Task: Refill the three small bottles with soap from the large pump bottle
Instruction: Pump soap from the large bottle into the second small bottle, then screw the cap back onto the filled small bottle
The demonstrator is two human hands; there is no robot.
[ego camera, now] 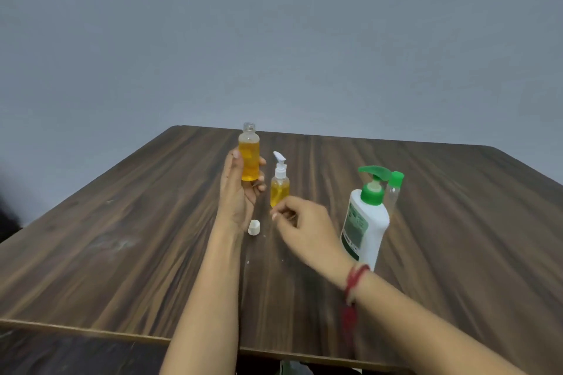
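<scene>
Wood table (122, 222): left hand (239, 195) grips uncapped soap-filled small bottle (249, 158) upright; right hand (304, 228) loosely curled, empty, near white cap (254, 228). Small pump bottle (279, 189), green-capped bottle (394, 192) and large pump bottle (365, 222) stand nearby.

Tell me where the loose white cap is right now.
In the head view, the white cap lies on the table near centre, between the left hand and the right hand, just in front of the small pump bottle.
</scene>
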